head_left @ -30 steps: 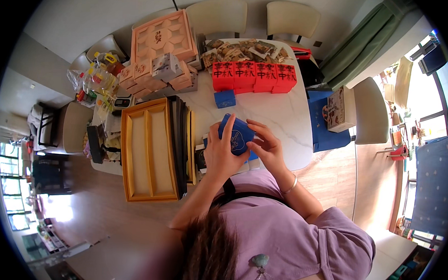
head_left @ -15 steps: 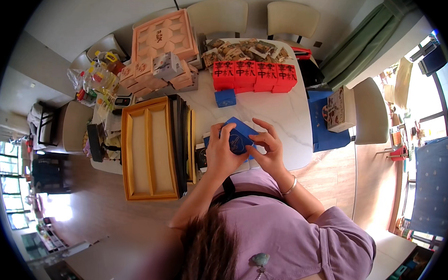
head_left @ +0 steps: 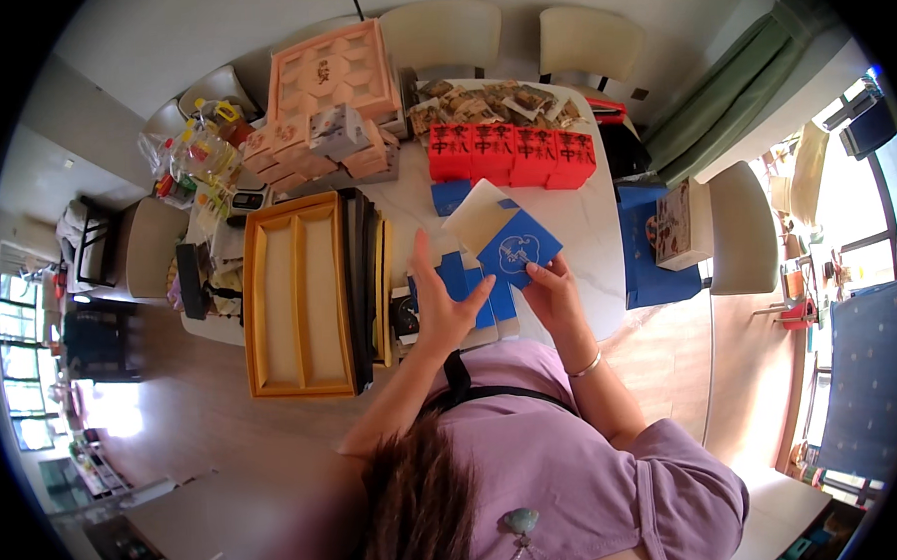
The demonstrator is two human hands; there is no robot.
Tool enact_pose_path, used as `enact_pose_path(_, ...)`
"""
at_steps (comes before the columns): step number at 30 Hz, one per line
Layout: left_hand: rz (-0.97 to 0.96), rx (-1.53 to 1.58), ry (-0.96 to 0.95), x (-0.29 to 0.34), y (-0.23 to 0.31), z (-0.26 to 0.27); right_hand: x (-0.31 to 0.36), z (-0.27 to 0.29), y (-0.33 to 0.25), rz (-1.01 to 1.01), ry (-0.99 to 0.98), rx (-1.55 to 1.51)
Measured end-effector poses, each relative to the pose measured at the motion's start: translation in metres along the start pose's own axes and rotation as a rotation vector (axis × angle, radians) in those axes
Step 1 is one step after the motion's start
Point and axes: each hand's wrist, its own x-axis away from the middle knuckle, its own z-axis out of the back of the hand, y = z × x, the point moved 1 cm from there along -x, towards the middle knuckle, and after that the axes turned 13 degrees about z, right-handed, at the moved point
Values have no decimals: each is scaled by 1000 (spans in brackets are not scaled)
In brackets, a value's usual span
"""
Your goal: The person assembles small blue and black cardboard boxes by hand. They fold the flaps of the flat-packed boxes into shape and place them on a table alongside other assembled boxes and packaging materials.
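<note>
My right hand (head_left: 553, 293) grips a small blue carton (head_left: 527, 239) by its lower corner, thumb on the printed face. The carton is partly unfolded, with its pale inside (head_left: 481, 215) showing at the upper left. Left of it, my left hand (head_left: 447, 295) is apart from the carton, fingers stretched and thumb spread. Flat blue carton blanks (head_left: 499, 300) lie at the near table edge, partly hidden under my left hand. Beyond the held carton, a closed blue box (head_left: 449, 197) stands on the table, partly covered from view.
Red boxes (head_left: 511, 157) stand in a row at the back, before a heap of small packets (head_left: 491, 103). A gold-rimmed divided tray (head_left: 299, 297) is at my left. Pink boxes (head_left: 293, 152) are piled behind it. Bottles (head_left: 203, 151) crowd the far left. A chair (head_left: 741, 227) stands right.
The blue carton has risen and shifted right in my right hand, and its pale inside now shows. My left hand has let go of it and spread its fingers.
</note>
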Motion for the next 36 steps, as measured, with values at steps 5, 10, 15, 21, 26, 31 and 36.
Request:
enact_pose_path(5, 726, 665, -407, 4, -21, -5, 14, 6, 20, -87, -128, 279)
enact_pose_path(10, 694, 572, -411, -4, -17, 1, 6, 2, -1, 36, -196, 484)
enact_pose_path(15, 694, 588, -534, -4, -15, 8, 3, 4, -9, 75, -323, 648)
enact_pose_path(21, 896, 706, -541, -10, -12, 10, 11, 5, -6, 28, -340, 681)
enact_pose_path(26, 949, 556, -532, -9, -11, 11, 8, 10, -20, -111, -378, 583)
enact_pose_path(31, 924, 425, -541, -4, -11, 4, 3, 2, -22, -173, -281, 646)
enact_pose_path(36, 906, 504, -495, -5, -9, 4, 2, 6, -9, -147, -126, 630)
